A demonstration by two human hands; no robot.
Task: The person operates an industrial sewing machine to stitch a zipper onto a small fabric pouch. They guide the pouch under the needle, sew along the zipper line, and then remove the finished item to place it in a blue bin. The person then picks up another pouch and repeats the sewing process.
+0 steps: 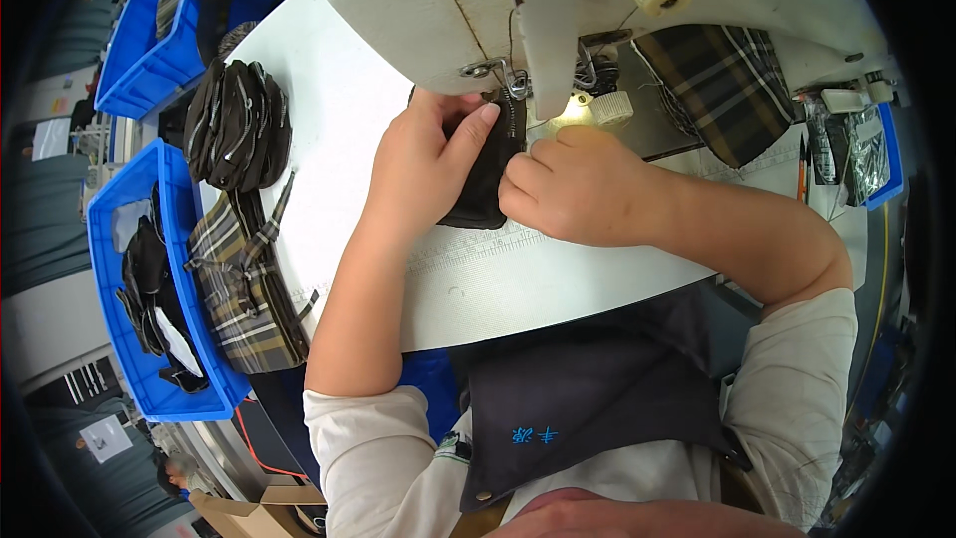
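Observation:
A dark fabric piece (482,194) with a metal-toothed zipper (512,120) along its right side lies on the white table, its far end beneath the sewing machine's needle area (520,80). My left hand (428,149) bends over its left side, thumb beside the zipper and fingers curled on the cloth; some fingertips are hidden close to the machine. With fingers folded in, my right hand (588,184) grips the right edge of the same piece. A small lamp (575,110) lights the spot just beyond the right hand.
The sewing machine (428,10) overhangs the far side. Stacked dark pieces (239,127) and plaid pieces (244,289) lie at the left, beside a blue bin (214,369) of dark scraps. More plaid cloth (717,90) lies right of the needle. A ruler strip (448,257) runs across the table.

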